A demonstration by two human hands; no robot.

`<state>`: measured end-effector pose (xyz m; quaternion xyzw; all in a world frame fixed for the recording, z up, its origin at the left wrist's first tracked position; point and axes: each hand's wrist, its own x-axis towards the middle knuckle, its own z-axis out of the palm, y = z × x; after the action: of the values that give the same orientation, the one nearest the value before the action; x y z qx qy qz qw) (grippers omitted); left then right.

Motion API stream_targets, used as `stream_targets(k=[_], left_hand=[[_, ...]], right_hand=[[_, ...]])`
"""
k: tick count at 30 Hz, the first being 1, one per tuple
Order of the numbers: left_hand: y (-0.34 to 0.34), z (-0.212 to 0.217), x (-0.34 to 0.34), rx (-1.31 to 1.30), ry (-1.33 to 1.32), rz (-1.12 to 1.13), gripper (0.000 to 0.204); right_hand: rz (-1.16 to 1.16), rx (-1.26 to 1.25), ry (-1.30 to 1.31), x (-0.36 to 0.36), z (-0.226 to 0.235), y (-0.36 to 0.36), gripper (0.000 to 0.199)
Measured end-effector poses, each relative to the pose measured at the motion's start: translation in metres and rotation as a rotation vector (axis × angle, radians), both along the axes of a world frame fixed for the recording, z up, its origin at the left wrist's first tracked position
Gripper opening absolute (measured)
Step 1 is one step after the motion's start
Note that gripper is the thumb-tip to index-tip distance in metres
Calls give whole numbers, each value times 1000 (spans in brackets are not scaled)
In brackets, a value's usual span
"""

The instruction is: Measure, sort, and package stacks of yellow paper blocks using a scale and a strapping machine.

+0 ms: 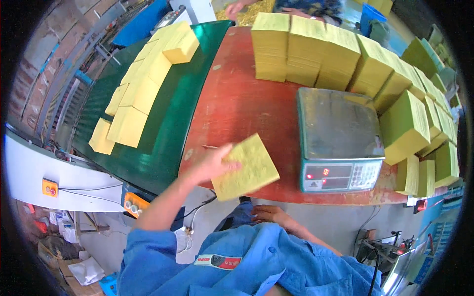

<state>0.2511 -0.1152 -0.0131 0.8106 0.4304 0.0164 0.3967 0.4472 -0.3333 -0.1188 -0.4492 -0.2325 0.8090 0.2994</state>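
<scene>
My left hand (217, 164) is closed on the left edge of a yellow paper stack (249, 170), its thumb lying across the top face. The stack is tilted over the front edge of the red table (232, 106). My right hand (269, 214) hangs low by my blue trousers, its fingers loosely out and nothing visible in them. To the right of the held stack stands a digital weighing scale (340, 126) with a bare metal plate and lit red digits.
Several tall yellow paper stacks (306, 52) line the table's far and right sides. On the left, a green conveyor belt (170, 116) carries rows of yellow paper blocks (143, 89). An orange control box (134, 203) sits at its near end. Another person's hand (236, 9) shows beyond the table.
</scene>
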Motion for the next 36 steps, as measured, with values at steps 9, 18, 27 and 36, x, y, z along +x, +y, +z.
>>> stream_targets(k=[9, 18, 27, 36], left_hand=[[-145, -7, 39, 177, -365, 209, 66], [-134, 74, 198, -170, -1129, 368, 55], [-52, 40, 311, -984, -1307, 377, 34], [-43, 11, 197, -1354, -1157, 399, 42]], right_hand=[[-237, 254, 268, 68, 72, -65, 64], [-966, 912, -196, 154, 135, -44, 53], [-824, 1119, -1340, 234, 211, 39, 37], [-452, 886, -1689, 200, 200, 73, 43]])
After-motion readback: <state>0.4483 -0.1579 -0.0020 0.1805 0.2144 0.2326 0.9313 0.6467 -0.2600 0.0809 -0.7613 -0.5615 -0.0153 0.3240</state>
